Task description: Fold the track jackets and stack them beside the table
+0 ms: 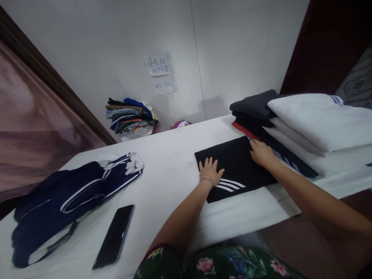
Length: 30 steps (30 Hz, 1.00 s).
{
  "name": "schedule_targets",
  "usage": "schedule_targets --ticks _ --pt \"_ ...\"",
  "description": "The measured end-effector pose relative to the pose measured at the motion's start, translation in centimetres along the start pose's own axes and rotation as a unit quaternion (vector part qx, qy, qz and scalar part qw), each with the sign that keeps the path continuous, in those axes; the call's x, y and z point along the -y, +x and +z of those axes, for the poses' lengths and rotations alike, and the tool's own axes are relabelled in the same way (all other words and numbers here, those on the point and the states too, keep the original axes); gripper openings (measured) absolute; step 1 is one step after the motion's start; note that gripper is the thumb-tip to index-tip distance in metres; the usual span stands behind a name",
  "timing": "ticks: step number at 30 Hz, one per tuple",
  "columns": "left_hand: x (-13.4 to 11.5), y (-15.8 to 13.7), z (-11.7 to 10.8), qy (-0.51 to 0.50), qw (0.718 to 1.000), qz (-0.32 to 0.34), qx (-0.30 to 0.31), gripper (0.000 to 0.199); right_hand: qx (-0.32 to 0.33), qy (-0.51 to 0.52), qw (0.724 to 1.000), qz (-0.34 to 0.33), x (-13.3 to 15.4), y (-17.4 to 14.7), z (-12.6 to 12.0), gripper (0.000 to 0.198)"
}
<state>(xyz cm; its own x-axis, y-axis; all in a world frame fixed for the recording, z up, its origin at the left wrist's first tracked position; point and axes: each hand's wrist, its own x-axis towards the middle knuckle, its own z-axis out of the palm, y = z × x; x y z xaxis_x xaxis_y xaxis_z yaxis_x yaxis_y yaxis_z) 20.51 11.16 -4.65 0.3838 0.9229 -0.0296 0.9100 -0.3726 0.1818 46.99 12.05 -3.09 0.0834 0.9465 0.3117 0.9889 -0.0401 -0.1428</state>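
Head view: folded black garment lies flat on the white counter, stripes toward the person.
Left hand: palm down on the cloth, fingers spread, gripping nothing.
Right hand: well apart from the left, at the garment's right side; whether fingers pinch cloth, I can't tell.
Black cloth: smoothing a fold, I'd judge; next move calls for keeping layers aligned.
Counter room: open leftward to the navy garment and phone; tight rightward, clothes stack just beside.
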Motion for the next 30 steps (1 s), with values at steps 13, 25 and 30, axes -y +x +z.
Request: schedule_targets --ticks 13,25,30 --pt "-0.3 0.0 0.3 0.019 1.0 0.004 -0.002 0.067 0.165 -0.018 0.986 -0.03 0.6 1.1 3.8 0.08" --pt "-0.3 -0.1 0.4 0.032 0.999 0.004 -0.016 0.066 0.115 -0.041 0.991 -0.047 2.5 4.4 2.0 0.073" --pt "-0.2 0.0 0.6 0.019 1.0 0.008 -0.017 0.066 0.173 0.001 0.985 -0.011 0.9 5.6 3.8 0.072"
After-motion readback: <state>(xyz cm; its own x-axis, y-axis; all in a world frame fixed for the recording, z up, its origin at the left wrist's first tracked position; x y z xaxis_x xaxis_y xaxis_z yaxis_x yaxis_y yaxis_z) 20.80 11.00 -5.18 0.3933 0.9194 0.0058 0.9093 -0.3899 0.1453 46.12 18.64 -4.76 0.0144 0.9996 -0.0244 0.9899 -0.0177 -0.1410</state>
